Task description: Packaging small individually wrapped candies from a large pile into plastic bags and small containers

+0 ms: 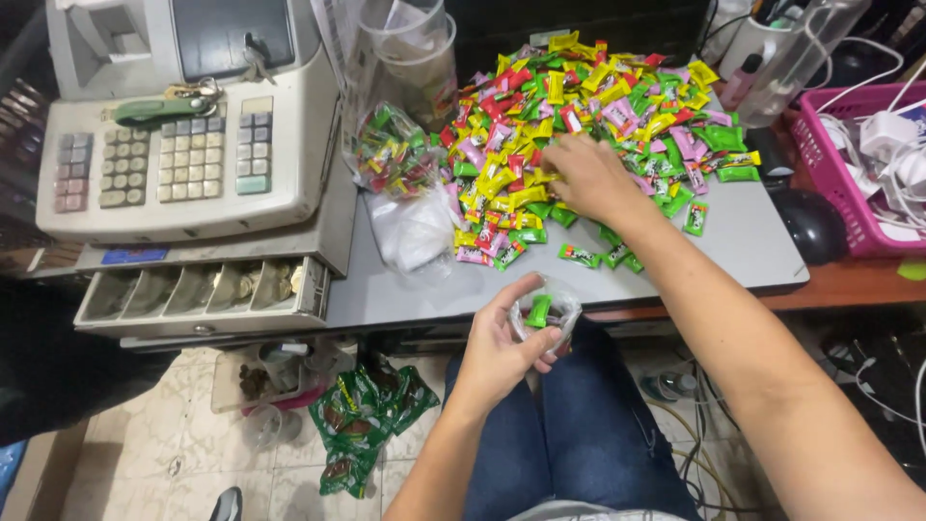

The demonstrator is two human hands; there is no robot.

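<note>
My left hand [502,347] holds a small clear plastic bag [548,311] over my lap, with a green wrapped candy inside it. My right hand [588,178] reaches into a big heap of wrapped candies [579,106] in yellow, green, red and pink on the grey tabletop [405,289]; its fingers are curled among the yellow and green pieces and what they pinch is hidden. A filled clear bag of candies [394,152] lies left of the heap, beside a crumpled white plastic bag [410,232].
A beige cash register [183,125] with its coin drawer [203,294] open stands at the left. Clear cups [410,39] are at the back. A pink basket [858,174] with white cables and a black mouse [810,222] sit at the right. Green packets [362,420] lie on the floor.
</note>
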